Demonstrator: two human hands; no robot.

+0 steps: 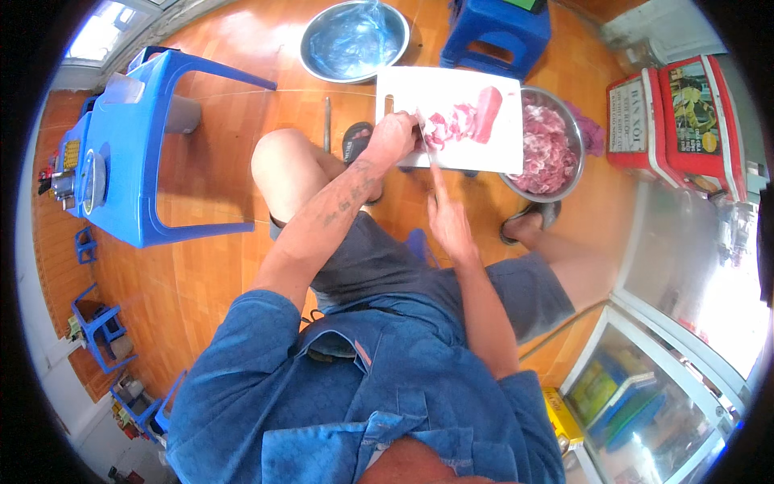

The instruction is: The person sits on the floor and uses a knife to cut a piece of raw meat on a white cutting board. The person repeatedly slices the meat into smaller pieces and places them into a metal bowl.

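Observation:
A white cutting board (pixel 465 154) lies in front of me. My right hand (pixel 450 224) grips a knife (pixel 423 133) whose blade crosses the left part of the board, with the index finger stretched along it. Close to the blade, my left hand (pixel 393 138) has its fingers bent over a piece of meat that they mostly hide. Cut slices of raw meat (pixel 444 126) lie to the right of the knife, and a longer block of raw meat (pixel 487 115) rests beyond them. At the board's right edge stands a metal bowl (pixel 578 136) heaped with sliced meat (pixel 544 145).
Above the board stand a metal basin (pixel 404 36) lined with clear plastic and a blue plastic stool (pixel 499 36). A blue plastic table (pixel 130 151) is at left. Red-and-white boxes (pixel 701 121) stand at right, above a glass cabinet (pixel 641 393). A purple bag (pixel 588 132) touches the bowl.

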